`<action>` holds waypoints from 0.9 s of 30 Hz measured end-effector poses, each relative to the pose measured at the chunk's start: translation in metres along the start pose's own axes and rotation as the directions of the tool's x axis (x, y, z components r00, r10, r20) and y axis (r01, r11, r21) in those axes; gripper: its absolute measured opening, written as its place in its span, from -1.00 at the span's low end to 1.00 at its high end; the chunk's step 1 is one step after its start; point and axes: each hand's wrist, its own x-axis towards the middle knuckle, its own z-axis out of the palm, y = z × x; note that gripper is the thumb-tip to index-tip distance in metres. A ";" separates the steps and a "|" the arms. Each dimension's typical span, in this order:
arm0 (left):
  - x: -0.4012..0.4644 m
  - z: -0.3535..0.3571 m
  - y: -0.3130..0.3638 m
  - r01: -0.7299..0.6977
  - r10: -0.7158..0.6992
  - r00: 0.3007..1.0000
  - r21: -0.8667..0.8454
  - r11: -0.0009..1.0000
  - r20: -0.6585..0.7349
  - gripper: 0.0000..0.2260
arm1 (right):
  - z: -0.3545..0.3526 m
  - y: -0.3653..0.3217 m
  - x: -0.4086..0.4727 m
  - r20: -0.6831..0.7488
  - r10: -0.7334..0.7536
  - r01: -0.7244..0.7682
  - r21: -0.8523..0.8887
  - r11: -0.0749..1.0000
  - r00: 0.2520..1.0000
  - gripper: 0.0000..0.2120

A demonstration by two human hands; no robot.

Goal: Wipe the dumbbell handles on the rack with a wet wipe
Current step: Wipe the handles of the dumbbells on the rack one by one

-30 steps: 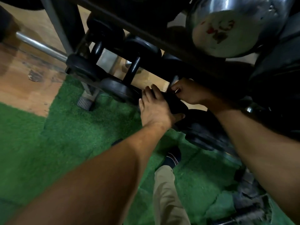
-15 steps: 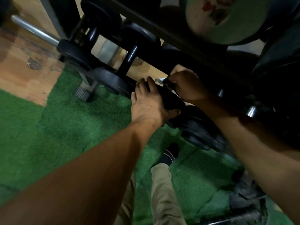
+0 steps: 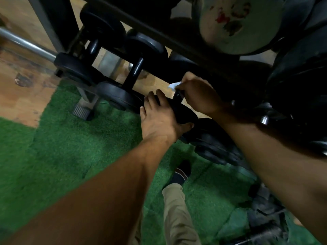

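Right hand (image 3: 200, 96) wipes handle (image 3: 177, 98) with wet wipe (image 3: 174, 85)

The right hand (image 3: 198, 96) hides most of the wet wipe (image 3: 174, 85) and handle (image 3: 177, 99); at one o'clock, a pale dumbbell head (image 3: 238, 29) is cut off.

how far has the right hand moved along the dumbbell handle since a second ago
Yes, slightly. The right hand with the wet wipe has slid down the dumbbell handle toward the front plate that the left hand holds.

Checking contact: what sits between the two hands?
In the head view, the black dumbbell plate that the left hand grips lies between it and the right hand, which pinches the wipe around the handle.
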 end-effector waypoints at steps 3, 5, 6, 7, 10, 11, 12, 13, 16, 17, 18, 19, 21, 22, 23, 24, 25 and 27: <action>0.000 0.000 -0.001 -0.005 0.005 1.000 0.001 1.000 -0.005 0.28 | 0.011 -0.003 0.000 0.038 -0.017 0.017 -0.005 1.000 0.999 -0.56; 0.000 -0.001 0.000 -0.003 0.003 1.000 0.005 1.000 0.006 0.28 | 0.012 0.005 0.004 -0.053 0.063 -0.064 -0.004 0.998 0.997 -0.55; 0.000 -0.002 0.000 -0.003 0.003 1.000 0.008 1.000 0.013 0.28 | 0.011 0.007 0.004 -0.111 0.095 -0.098 -0.025 0.995 0.989 -0.65; -0.001 -0.002 0.001 -0.003 0.002 1.000 0.012 1.000 0.018 0.29 | 0.012 0.006 0.003 -0.157 0.126 -0.131 -0.027 0.991 0.980 -0.75; -0.002 -0.003 0.001 -0.003 0.003 1.000 0.013 1.000 0.007 0.29 | 0.019 -0.006 -0.003 -0.198 0.177 -0.191 -0.053 0.980 0.964 -0.77; -0.002 -0.002 0.001 0.001 -0.001 1.000 0.010 1.000 0.004 0.29 | 0.022 -0.005 -0.004 -0.207 0.222 -0.230 -0.015 0.973 0.953 -0.71; -0.002 -0.002 0.001 0.004 -0.004 1.000 0.009 1.000 0.003 0.29 | 0.025 -0.003 -0.004 -0.230 0.276 -0.267 0.071 0.961 0.933 -0.69; -0.003 -0.002 0.001 0.006 -0.006 1.000 0.009 1.000 0.002 0.30 | 0.028 0.001 -0.004 -0.250 0.356 -0.316 0.188 0.930 0.900 -0.74; -0.003 -0.002 0.002 0.005 -0.005 1.000 0.011 1.000 0.004 0.30 | 0.029 0.002 0.000 -0.084 0.654 -0.470 0.628 0.620 0.752 -0.91; -0.003 -0.002 0.002 0.005 -0.005 1.000 0.011 1.000 0.005 0.30 | 0.029 0.000 0.000 -0.027 0.698 -0.483 0.702 0.523 0.716 -0.89; -0.003 -0.002 0.002 0.004 -0.004 1.000 0.010 1.000 0.004 0.30 | 0.028 -0.002 0.000 -0.003 0.725 -0.488 0.738 0.466 0.689 -0.88; -0.003 -0.002 0.002 0.003 -0.003 1.000 0.011 1.000 0.003 0.30 | 0.028 -0.003 0.001 0.018 0.748 -0.489 0.767 0.415 0.663 -0.86; -0.004 -0.002 0.002 0.002 -0.002 1.000 0.015 1.000 -0.001 0.30 | 0.024 -0.006 0.006 0.035 0.776 -0.488 0.795 0.360 0.630 -0.92; -0.003 -0.002 0.001 0.001 -0.001 1.000 0.015 1.000 -0.005 0.30 | 0.024 -0.006 0.008 0.051 0.779 -0.488 0.804 0.339 0.625 -0.93; -0.003 -0.001 0.001 0.001 -0.001 1.000 0.013 1.000 -0.009 0.30 | 0.024 -0.006 0.011 0.086 0.779 -0.492 0.817 0.302 0.621 -0.91; -0.003 0.000 0.001 0.000 0.000 1.000 0.010 1.000 -0.011 0.30 | 0.025 -0.007 0.012 0.148 0.777 -0.509 0.826 0.243 0.612 -0.91; -0.002 0.000 0.001 -0.001 0.002 1.000 0.009 1.000 -0.010 0.29 | 0.025 -0.006 0.012 0.225 0.761 -0.532 0.827 0.181 0.608 -0.94; -0.003 -0.001 0.001 -0.008 0.008 1.000 0.009 1.000 -0.006 0.29 | 0.022 -0.005 0.007 0.381 0.685 -0.607 0.787 0.112 0.621 -0.93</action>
